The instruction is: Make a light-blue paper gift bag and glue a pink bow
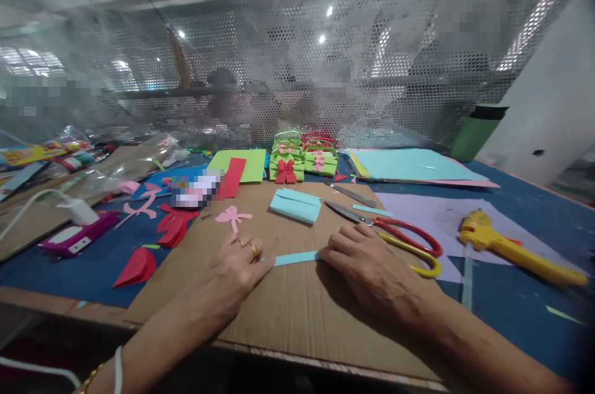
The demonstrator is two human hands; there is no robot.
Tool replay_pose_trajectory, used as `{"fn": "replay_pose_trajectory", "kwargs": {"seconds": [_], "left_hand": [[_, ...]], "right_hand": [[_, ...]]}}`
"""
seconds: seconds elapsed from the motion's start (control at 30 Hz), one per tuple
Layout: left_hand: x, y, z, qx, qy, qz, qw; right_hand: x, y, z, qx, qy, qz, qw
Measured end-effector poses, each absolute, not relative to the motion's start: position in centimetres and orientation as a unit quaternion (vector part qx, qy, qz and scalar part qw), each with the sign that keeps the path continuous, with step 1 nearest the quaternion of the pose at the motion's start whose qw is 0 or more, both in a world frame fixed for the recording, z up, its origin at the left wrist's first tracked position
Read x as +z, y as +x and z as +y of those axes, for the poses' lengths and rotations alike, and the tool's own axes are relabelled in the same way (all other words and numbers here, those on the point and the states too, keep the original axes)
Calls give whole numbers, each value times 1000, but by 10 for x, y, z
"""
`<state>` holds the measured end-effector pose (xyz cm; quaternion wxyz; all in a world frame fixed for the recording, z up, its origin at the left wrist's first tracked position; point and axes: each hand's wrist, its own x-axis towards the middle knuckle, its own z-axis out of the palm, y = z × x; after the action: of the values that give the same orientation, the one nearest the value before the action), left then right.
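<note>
A narrow light-blue paper strip [297, 258] stretches between my two hands over the cardboard sheet [279, 313]. My left hand [239, 264] has its fingers closed on the strip's left end; rings show on its fingers. At the other end, my right hand [360, 258] pinches the strip with its fingertips. Just beyond lies a folded light-blue paper pouch [295, 205]. Scissors [395, 230] with red and yellow handles rest beside my right hand, partly hidden by it. A second short blue strip [372, 210] lies near their blades. A pink paper bow [233, 217] is beyond my left hand.
Small green paper bags [287, 161] with bows stand at the back. Coloured sheets [409, 166] are stacked behind right. A yellow glue gun [511, 248] lies on lilac paper [400, 205]. At left are red paper pieces [137, 267] and a purple power strip [81, 234].
</note>
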<state>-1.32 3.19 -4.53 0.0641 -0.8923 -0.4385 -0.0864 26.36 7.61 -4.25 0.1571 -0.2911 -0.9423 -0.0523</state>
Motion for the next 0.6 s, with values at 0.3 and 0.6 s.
{"fn": "replay_pose_trajectory", "kwargs": {"seconds": [0.3,0.6], "left_hand": [[-32,20,32,-115,-889,-437,78],[-57,40,41,-96,-893,-439,32]], "right_hand": [[-44,266,81,-43,-279,-946,162],[-35,296,94,-42,-304,-901,306]]}}
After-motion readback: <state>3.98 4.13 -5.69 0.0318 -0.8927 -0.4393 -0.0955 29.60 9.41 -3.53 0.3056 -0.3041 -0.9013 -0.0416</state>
